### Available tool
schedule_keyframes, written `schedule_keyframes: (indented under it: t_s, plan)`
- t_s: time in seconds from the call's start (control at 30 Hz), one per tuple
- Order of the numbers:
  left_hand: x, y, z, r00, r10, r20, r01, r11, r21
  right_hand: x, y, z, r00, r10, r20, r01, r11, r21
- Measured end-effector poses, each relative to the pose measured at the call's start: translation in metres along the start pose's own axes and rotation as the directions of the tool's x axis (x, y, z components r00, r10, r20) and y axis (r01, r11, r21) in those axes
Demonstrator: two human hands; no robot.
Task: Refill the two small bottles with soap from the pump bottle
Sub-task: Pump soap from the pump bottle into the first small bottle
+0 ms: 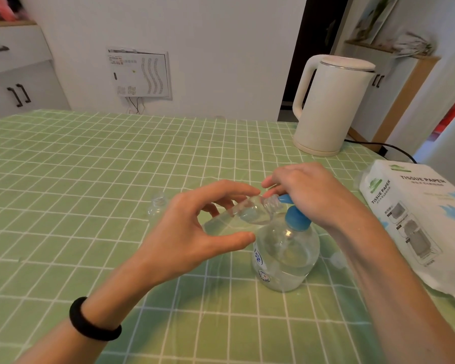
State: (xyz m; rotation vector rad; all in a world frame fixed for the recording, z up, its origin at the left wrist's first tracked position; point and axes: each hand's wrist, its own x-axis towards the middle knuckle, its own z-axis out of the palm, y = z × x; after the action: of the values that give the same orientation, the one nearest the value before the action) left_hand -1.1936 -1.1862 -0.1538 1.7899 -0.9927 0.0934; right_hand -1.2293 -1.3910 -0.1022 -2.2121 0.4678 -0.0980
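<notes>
A clear pump bottle [286, 256] with a blue pump head [296, 219] stands on the green checked tablecloth, partly filled with clear soap. My left hand [195, 232] holds a small clear bottle [244, 214] tilted on its side, its threaded open mouth up against the blue nozzle. My right hand [307, 190] rests on top of the pump head, fingers curled over it. A second small clear bottle [158, 206] stands upright on the cloth just left of my left hand, uncapped as far as I can tell.
A cream electric kettle [331, 106] stands at the back right with its black cord trailing right. A white tissue paper pack [418, 219] lies at the right edge. The table [63, 166] meets a white wall at the back.
</notes>
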Motion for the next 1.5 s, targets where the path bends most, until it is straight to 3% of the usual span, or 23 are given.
schedule_keyframes:
  t_s: [0.17, 0.4, 0.93, 1.5]
  plan:
    - [-0.0008, -0.0021, 0.0004, 1.000, -0.016, -0.003, 0.016, 1.000, 0.006, -0.0031, -0.0019, 0.0032, 0.998, 0.039, 0.054, -0.039, 0.999, -0.003]
    - [-0.0006, -0.0015, 0.0044, 1.000, 0.026, 0.013, -0.026, 1.000, -0.012, -0.0062, -0.0040, 0.0014, 0.998, -0.055, -0.027, 0.053, 0.997, -0.054]
    - [0.0001, -0.0014, 0.0041, 1.000, 0.025, 0.000, -0.025, 1.000, 0.010, -0.0022, -0.0046, 0.0055, 0.999, 0.031, 0.026, -0.031, 0.999, -0.010]
    - [-0.0016, 0.0000, 0.0073, 0.999, 0.016, -0.043, -0.016, 1.000, 0.010, -0.0045, -0.0047, 0.0073, 1.000, 0.008, 0.023, -0.008, 1.000, -0.009]
